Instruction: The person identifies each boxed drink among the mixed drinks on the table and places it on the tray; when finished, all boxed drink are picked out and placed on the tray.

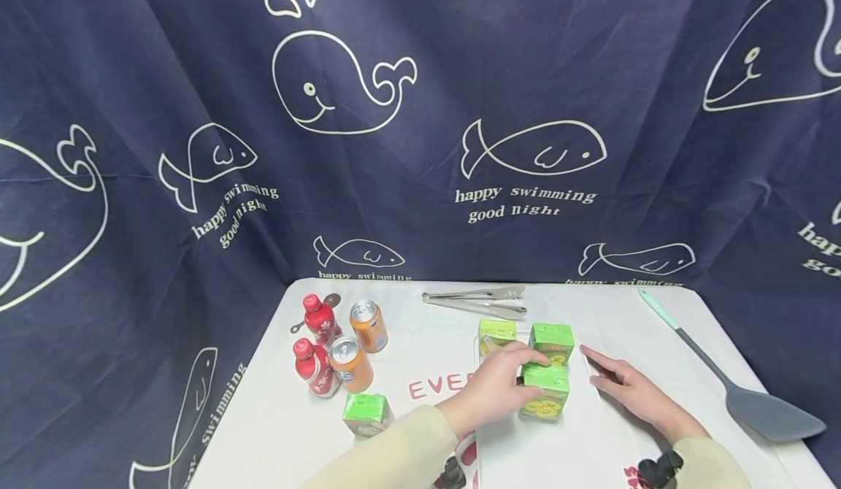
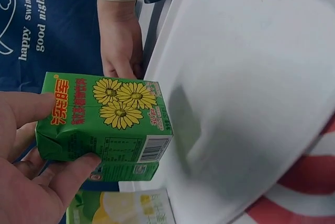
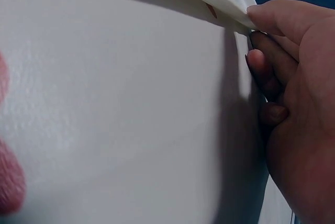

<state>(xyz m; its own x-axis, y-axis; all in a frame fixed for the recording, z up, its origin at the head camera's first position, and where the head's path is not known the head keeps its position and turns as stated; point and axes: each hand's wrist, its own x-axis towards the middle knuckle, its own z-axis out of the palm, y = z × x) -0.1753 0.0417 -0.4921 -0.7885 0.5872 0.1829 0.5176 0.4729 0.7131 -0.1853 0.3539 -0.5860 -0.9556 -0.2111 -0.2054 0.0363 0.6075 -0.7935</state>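
Note:
My left hand [image 1: 496,387] grips a green drink carton [image 2: 112,109] with yellow flowers, thumb on one side and fingers on the other. That carton is over the white tray [image 1: 525,456]; whether its base touches the tray is hard to tell. Just behind it stands a second green carton [image 1: 552,337], with a yellow-green carton [image 1: 497,330] to its left, both at the tray's far end. At the tray's right side, my right hand [image 1: 634,390] pinches the rim, thumb [image 3: 277,17] on the edge and the other fingers bent below.
On the left stand two red bottles [image 1: 315,368], two orange cans [image 1: 352,365] and another green carton [image 1: 366,412]. A small dark spoon [image 1: 332,301] lies behind them. Metal tongs [image 1: 476,301] lie at the back; a grey spatula [image 1: 765,410] with a mint handle lies at right.

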